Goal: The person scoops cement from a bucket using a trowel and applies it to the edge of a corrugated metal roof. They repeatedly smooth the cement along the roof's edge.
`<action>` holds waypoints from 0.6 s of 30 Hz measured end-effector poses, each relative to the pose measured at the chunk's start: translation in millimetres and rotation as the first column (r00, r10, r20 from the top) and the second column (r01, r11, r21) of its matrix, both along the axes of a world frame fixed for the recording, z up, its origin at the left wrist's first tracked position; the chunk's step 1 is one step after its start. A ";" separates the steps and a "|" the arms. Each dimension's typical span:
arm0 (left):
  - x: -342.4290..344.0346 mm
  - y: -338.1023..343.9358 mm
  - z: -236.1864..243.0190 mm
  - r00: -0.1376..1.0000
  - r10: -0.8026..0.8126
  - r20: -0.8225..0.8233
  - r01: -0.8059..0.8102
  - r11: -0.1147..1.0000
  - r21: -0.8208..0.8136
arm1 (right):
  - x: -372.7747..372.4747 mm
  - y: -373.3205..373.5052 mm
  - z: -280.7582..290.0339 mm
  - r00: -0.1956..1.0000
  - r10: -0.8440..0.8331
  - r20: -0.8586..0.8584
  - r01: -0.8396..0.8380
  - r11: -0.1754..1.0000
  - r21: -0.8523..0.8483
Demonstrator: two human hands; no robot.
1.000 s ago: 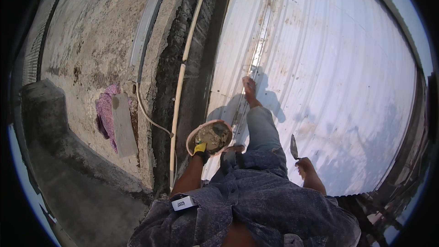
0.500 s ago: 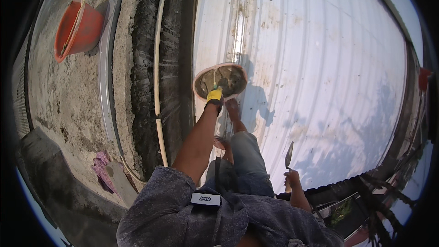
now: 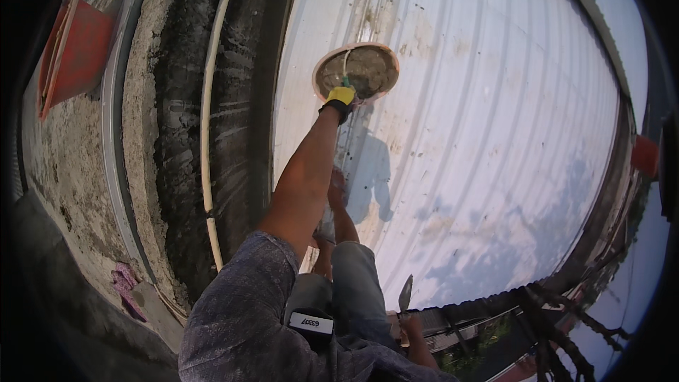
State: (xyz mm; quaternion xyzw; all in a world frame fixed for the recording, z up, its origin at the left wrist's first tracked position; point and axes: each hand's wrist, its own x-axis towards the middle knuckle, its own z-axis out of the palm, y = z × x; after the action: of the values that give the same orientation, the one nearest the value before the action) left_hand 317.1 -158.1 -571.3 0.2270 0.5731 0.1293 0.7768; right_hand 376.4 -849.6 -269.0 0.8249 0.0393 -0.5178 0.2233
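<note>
A yellow glove with a dark cuff covers my left hand (image 3: 342, 95), which is closed at the near side of a round bucket (image 3: 396, 71). A pale cord handle (image 3: 346, 64) runs across the bucket's mouth into my grip. Grey-brown wet mortar (image 3: 371, 71) fills much of the bucket, and its underside is hidden from above. Low on the right, beside my leg, my bare right hand (image 3: 411, 327) is closed around the handle of a pointed trowel (image 3: 405, 293), its blade pointing forward. The trowel is well apart from the bucket.
White ribbed metal sheeting (image 3: 467, 134) spreads ahead and right, stained along one rib. On the left run a pale pipe (image 3: 209, 134), a dark gutter and a concrete ledge bearing a red bucket (image 3: 81, 53). Purple cloth (image 3: 126, 286) lies near left; bare branches (image 3: 559, 332) stand near right.
My left arm reaches farther forward, with the mortar bucket farther ahead of my feet. The view has shifted, and the trowel in my right hand sits lower in it.
</note>
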 end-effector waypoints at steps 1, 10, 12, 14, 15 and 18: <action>13.9 -6.5 5.6 0.998 0.068 0.014 -0.068 0.997 -0.029 | 8.4 40.3 -2.7 0.990 -0.121 0.072 0.124 0.991 -0.048; -120.6 17.8 52.2 0.676 -0.067 -0.733 0.423 0.850 0.312 | 112.9 397.4 -129.2 0.868 0.389 0.309 -0.493 0.603 0.627; -162.8 -7.0 130.1 0.921 0.196 -0.336 0.142 0.636 0.759 | 131.2 477.9 -155.6 0.781 0.481 0.398 -0.613 0.472 0.633; -197.1 -15.0 283.3 0.899 0.228 -0.375 0.159 0.627 0.762 | 132.6 555.9 -172.9 0.672 0.621 0.404 -0.731 0.468 0.496; -228.3 -28.0 325.9 0.798 0.334 -0.502 0.292 0.513 0.807 | 131.6 589.0 -190.0 0.602 0.692 0.398 -0.779 0.399 0.483; -336.5 -46.9 398.0 0.363 0.576 -0.732 0.693 0.358 0.625 | 128.9 649.7 -226.2 0.533 0.772 0.345 -0.791 0.312 0.526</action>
State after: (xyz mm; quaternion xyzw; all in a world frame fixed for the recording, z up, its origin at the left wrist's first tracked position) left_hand -19.5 -205.0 -173.3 0.6758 0.6979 0.2359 0.0242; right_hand 505.3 -199.9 -495.2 0.7308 0.5995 -0.2865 0.1565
